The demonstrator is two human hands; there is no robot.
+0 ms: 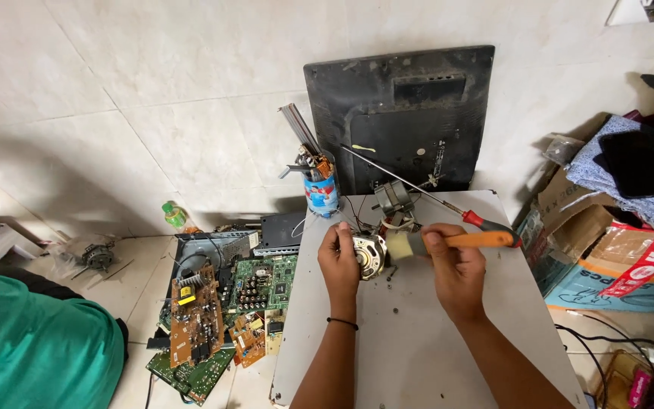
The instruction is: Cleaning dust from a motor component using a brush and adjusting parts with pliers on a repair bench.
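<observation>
The two forearms come up over the grey table (418, 341), the part of the scene closest to the viewer. The left hand (340, 261) is closed around a small electric motor (369, 256), held just above the table. The right hand (456, 269) is clamped on the orange handle of a paintbrush (448, 241), whose bristles meet the motor's right side. This looks like the brushing-clean step, though dust is too fine to make out. A next stroke would call for turning the motor to expose another face. A red-handled screwdriver (448, 206) lies behind the motor.
</observation>
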